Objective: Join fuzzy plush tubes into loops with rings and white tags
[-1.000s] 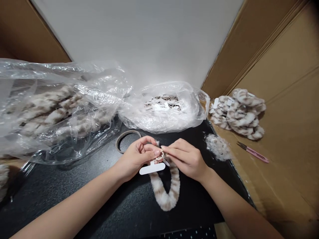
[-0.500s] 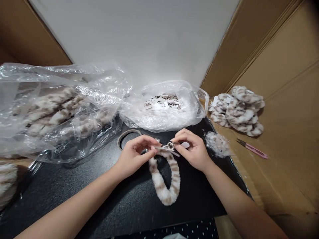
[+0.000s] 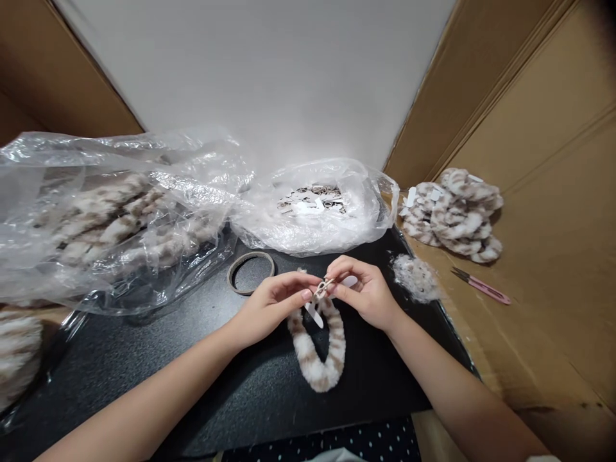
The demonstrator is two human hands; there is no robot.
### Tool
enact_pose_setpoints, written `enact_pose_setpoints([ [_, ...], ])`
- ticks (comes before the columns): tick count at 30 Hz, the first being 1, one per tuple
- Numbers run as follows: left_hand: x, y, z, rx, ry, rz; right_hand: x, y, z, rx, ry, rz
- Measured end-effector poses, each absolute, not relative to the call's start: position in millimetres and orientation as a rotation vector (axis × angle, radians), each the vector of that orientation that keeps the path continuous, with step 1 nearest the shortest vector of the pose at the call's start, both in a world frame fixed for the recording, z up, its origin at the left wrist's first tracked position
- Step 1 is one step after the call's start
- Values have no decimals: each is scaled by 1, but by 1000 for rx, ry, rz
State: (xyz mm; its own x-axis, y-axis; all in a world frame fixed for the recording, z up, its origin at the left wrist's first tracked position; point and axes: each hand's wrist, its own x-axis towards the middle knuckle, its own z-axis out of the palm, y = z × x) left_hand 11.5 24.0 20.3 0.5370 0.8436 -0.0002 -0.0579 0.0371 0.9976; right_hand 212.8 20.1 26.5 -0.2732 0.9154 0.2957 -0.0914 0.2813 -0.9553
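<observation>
Striped furry loop point(image 3: 323, 377) over the black surface point(image 3: 231, 391), far end under your left grip point(image 3: 269, 303) and right grip point(image 3: 368, 295), both pinching pale cord point(image 3: 323, 286). Grey ring point(image 3: 230, 276) just beyond left grip. Fluff point(image 3: 414, 278) right of your right grip, pink snips point(image 3: 487, 290) farther out on cardboard point(image 3: 543, 333).

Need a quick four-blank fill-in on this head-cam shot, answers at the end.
1. The grey ring lies on a ____-coloured tabletop.
2. The pink-handled snips rest on brown ____.
3. The fluff clump lies nearer the right hand than the ____.
4. The striped furry loop is ____ the left forearm and right forearm.

Missing: black; cardboard; left; between.
</observation>
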Motion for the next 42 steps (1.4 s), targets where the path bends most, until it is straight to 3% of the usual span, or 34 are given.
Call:
enact_pose_setpoints([
  [13,13,26,11,941,702,785,206,20,19,-924,-1321,1436],
  [19,17,25,9,829,694,786,206,21,16,-960,-1300,1390],
  [31,15,25,13,818,633,860,213,55,64,-1142,-1750,878],
  [36,15,25,15,804,637,904,225,116,91,-1679,-1957,426],
  [42,15,26,13,792,678,910,217,180,75,-1992,-2088,362],
])
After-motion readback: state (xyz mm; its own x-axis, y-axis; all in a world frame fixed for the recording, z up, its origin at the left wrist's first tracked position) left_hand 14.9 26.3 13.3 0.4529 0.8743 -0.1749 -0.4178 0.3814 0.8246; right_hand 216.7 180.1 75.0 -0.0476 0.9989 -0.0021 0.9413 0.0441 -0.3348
